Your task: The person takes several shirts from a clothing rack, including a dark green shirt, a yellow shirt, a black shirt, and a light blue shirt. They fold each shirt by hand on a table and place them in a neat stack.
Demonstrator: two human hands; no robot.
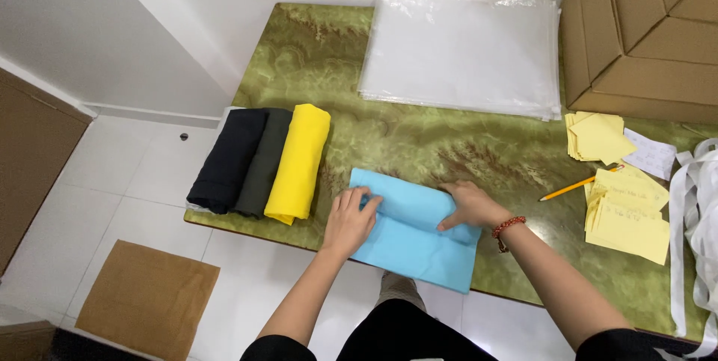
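We see a light blue folded cloth (415, 238) lying at the near edge of the green marbled desk (419, 137), its lower corner hanging a little past the rim. Our left hand (350, 220) rests on the cloth's left end, and its grip is closed on the fabric there: the fingers curl over the top fold with the thumb beneath. Our right hand (470, 206), with a red bead bracelet (508, 225) at the wrist, lies flat with fingers spread, its grip apart and pressing down on the cloth's upper right part. So the cloth sits under and between both hands.

Just left of the blue cloth lie three rolled cloths side by side: a yellow cloth (299, 163) nearest, then a dark grey cloth (263, 163), then a black cloth (228, 161). Farther back lies a stack of clear plastic bags (462, 54). To the right we see a yellow pencil (576, 185), yellow paper slips (627, 220) and cardboard boxes (643, 32).
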